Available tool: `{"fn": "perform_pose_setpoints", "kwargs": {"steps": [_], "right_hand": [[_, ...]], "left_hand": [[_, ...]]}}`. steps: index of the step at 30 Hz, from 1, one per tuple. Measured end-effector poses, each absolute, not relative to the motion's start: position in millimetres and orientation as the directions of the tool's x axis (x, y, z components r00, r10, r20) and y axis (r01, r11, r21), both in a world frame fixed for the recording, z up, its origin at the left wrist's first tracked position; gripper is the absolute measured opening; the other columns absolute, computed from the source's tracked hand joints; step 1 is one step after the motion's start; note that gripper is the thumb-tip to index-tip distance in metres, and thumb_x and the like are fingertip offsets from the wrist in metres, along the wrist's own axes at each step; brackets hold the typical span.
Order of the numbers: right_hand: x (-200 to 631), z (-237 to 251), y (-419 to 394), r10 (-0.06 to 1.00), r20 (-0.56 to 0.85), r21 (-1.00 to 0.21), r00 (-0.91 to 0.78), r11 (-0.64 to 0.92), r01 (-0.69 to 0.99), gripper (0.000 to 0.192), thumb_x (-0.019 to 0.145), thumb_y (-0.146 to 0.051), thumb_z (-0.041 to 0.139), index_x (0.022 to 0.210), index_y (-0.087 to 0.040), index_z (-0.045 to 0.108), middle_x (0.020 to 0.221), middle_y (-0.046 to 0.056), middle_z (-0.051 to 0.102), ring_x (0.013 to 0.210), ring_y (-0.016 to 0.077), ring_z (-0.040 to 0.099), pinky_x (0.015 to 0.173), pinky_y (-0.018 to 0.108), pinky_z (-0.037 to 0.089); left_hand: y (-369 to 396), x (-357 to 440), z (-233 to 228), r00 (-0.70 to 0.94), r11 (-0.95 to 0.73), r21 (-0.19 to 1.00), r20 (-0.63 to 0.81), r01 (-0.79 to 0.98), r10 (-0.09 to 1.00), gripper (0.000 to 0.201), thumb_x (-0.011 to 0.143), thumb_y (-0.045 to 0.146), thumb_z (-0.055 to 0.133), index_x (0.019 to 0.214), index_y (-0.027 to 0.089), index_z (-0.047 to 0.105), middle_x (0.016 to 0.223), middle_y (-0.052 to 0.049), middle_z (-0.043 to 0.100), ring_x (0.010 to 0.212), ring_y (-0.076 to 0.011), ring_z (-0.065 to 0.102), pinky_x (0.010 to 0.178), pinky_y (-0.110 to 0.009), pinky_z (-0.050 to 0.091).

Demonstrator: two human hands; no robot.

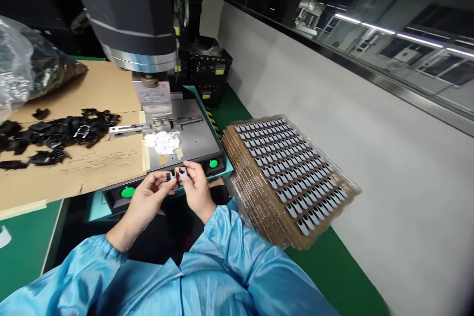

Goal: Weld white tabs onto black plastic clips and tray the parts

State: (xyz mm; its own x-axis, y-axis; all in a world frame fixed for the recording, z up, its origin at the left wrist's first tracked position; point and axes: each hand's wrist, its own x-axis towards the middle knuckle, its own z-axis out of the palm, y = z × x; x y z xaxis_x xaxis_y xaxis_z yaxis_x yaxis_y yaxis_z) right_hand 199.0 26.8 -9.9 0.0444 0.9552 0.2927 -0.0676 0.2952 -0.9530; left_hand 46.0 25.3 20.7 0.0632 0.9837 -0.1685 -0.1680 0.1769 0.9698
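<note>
Just in front of the machine's lower edge, at about 6 o'clock from the grey work plate [192, 133], both hands meet over a small part [177, 175] that looks black on one side and white on the other. The left hand [148, 197] pinches its black end between thumb and fingertips; the right hand [196, 187] grips the white end the same way, fingers curled closed around it. Both arms wear light blue sleeves [222, 256].

At 12 o'clock from the hands the press head [129, 15] hangs over the plate, where a patch of white pieces [163, 142] lies. Two green buttons sit on the front panel, one [128, 192] at 9 o'clock from the hands and one [213, 163] at 2 o'clock. At 10 o'clock, loose black parts [62, 133] are scattered over a cardboard sheet [74, 168], with a clear plastic bag [18, 69] beyond them. At 3 o'clock a stack of trays [289, 177] holds rows of small parts.
</note>
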Motion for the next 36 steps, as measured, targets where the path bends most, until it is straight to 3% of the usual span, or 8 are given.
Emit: {"fn": "perform_pose_setpoints", "kwargs": {"steps": [6,12,23,30,36], "right_hand": [[202.4,-7.5,24.8,0.943,0.329,-0.943,0.048,0.331,-0.026,0.043,0.098,-0.014,0.051,0.139,-0.021,0.059,0.129,0.007,0.071,0.122,0.0210,0.069,0.107,0.038,0.057],[203.4,-20.2,25.2,0.952,0.302,-0.953,0.047,0.303,-0.026,0.043,0.096,-0.015,0.054,0.139,-0.022,0.060,0.130,0.007,0.070,0.120,0.0214,0.068,0.102,0.037,0.059],[201.0,-20.0,27.1,0.958,0.286,-0.952,0.029,0.287,-0.105,0.041,0.094,-0.018,0.055,0.135,-0.022,0.057,0.128,0.008,0.066,0.115,0.0204,0.068,0.097,0.034,0.060],[200.9,-11.6,31.8,0.960,0.279,-0.949,0.015,0.279,-0.145,0.039,0.094,-0.019,0.057,0.132,-0.021,0.057,0.126,0.009,0.064,0.118,0.0208,0.066,0.104,0.036,0.057],[200.7,-8.7,32.8,0.975,0.223,-0.960,0.017,0.223,-0.169,0.039,0.090,-0.022,0.059,0.130,-0.021,0.057,0.126,0.010,0.065,0.119,0.0233,0.065,0.093,0.035,0.061]], "left_hand": [[26.4,43.8,7.4,0.075,0.176,0.976,-0.168,-0.128,0.983,0.068,0.070,0.053,0.095,0.116,0.013,0.065,0.103,-0.008,0.073,0.084,-0.0157,0.070,0.077,-0.026,0.061],[25.6,45.6,14.5,0.067,0.248,0.966,-0.243,-0.076,0.968,0.076,0.065,0.058,0.096,0.117,0.014,0.066,0.104,-0.008,0.070,0.084,-0.0188,0.068,0.059,-0.024,0.058],[24.4,51.1,28.5,0.091,0.248,0.946,-0.233,-0.210,0.968,0.076,0.065,0.058,0.097,0.115,0.011,0.064,0.103,-0.011,0.074,0.084,-0.0171,0.069,0.072,-0.027,0.061],[31.0,49.0,18.1,0.137,0.149,0.942,-0.112,-0.301,0.984,0.058,0.079,0.053,0.090,0.112,0.012,0.065,0.099,-0.009,0.073,0.085,-0.0170,0.071,0.076,-0.028,0.060],[29.8,48.3,14.9,0.101,0.067,0.964,-0.042,-0.258,0.994,0.046,0.080,0.045,0.090,0.107,0.016,0.065,0.093,-0.005,0.070,0.073,-0.0141,0.067,0.070,-0.027,0.057]]}}
